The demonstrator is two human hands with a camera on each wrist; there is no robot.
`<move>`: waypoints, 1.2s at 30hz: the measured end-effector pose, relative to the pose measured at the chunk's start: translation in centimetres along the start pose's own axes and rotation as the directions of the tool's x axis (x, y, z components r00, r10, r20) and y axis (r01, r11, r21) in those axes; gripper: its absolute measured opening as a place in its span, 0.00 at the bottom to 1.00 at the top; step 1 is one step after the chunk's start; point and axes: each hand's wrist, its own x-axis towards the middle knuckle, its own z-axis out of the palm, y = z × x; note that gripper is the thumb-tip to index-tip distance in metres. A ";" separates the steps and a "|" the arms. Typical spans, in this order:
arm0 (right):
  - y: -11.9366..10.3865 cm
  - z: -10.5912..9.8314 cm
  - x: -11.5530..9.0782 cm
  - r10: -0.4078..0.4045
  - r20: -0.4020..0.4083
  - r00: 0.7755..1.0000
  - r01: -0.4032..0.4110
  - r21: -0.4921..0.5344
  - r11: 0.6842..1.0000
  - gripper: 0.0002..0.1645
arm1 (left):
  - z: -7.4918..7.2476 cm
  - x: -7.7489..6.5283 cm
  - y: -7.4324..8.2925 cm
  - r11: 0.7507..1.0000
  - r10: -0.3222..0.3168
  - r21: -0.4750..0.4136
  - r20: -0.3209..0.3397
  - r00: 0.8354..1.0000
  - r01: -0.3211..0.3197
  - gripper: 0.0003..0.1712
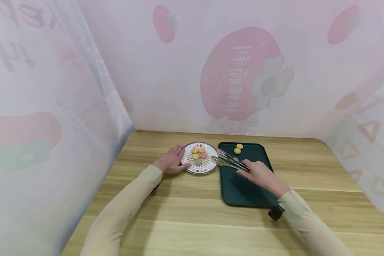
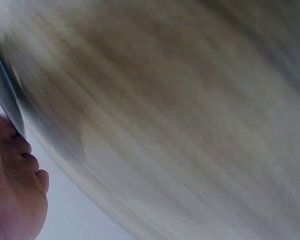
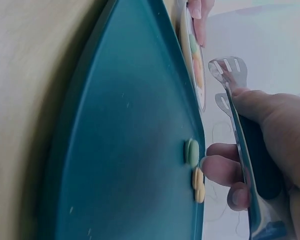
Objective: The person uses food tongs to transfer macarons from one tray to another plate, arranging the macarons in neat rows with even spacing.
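My left hand (image 1: pixel 172 160) rests with its fingers and thumb spread on the left rim of a round patterned plate (image 1: pixel 200 170). Grouped on that plate are three yellow macarons (image 1: pixel 195 150), a pink macaron (image 1: pixel 203 155) and a green macaron (image 1: pixel 198 161). My right hand (image 1: pixel 259 174) grips metal serving tongs (image 3: pixel 232 72) with dark handles. Their slotted ends stand apart, nothing between them, close to the plate's right edge. Beneath the tongs lies a dark green tray (image 1: pixel 243 192), bearing a green macaron (image 3: pixel 192 152) and two yellow macarons (image 1: pixel 239 146) toward its far side.
Plate and tray sit side by side on a wood-grain table (image 1: pixel 185 217). A pale pink printed curtain (image 1: pixel 179 85) hangs behind the table's back edge, and another curtain (image 1: pixel 35 160) hangs along the left. A black wrist device (image 1: pixel 276 212) overlaps the tray's near right corner.
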 end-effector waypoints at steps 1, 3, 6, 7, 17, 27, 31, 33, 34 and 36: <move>0.2 -0.1 -0.2 -0.002 -0.007 1.000 0.002 -0.005 1.000 0.20 | 0.0 0.0 0.0 1.000 0.001 -0.002 -0.001 1.000 -0.001 0.56; 0.6 -0.1 -0.5 -0.001 -0.014 1.000 0.001 -0.006 1.000 0.19 | 0.0 0.2 -0.1 1.000 0.004 0.001 0.000 1.000 -0.004 0.56; 1.2 -0.3 -0.9 -0.001 -0.024 1.000 0.001 -0.007 1.000 0.18 | 0.0 0.3 -0.2 1.000 -0.001 0.005 0.009 1.000 0.001 0.56; 1.5 -0.3 -1.0 -0.002 -0.032 0.999 0.001 -0.015 1.000 0.18 | 0.1 0.3 -0.2 1.000 -0.001 0.007 0.008 1.000 0.001 0.56; 2.8 -0.8 -1.8 0.010 -0.048 0.999 -0.013 -0.071 0.997 0.19 | 0.2 0.4 -0.3 1.000 -0.009 0.006 0.009 1.000 0.009 0.57; 3.8 -0.8 -2.3 0.031 -0.053 0.998 -0.036 -0.085 0.996 0.20 | 0.0 0.2 0.0 1.000 -0.009 0.001 0.007 1.000 0.009 0.57; 4.4 -0.6 -2.5 0.036 -0.060 0.998 -0.042 -0.104 0.994 0.21 | 0.1 0.2 -0.1 1.000 -0.006 0.001 0.006 1.000 0.006 0.57; 4.6 -0.5 -2.6 0.045 -0.053 0.998 -0.050 -0.101 0.994 0.21 | 0.1 0.3 -0.1 1.000 -0.006 0.004 0.005 1.000 0.006 0.57; 4.7 -0.5 -2.7 0.052 -0.048 0.997 -0.057 -0.099 0.993 0.22 | 0.1 0.3 -0.1 1.000 -0.006 0.004 0.005 1.000 0.006 0.57; 4.8 -0.4 -2.8 0.063 -0.040 0.997 -0.066 -0.092 0.994 0.22 | 0.1 0.3 -0.1 1.000 -0.007 0.005 0.005 1.000 0.007 0.57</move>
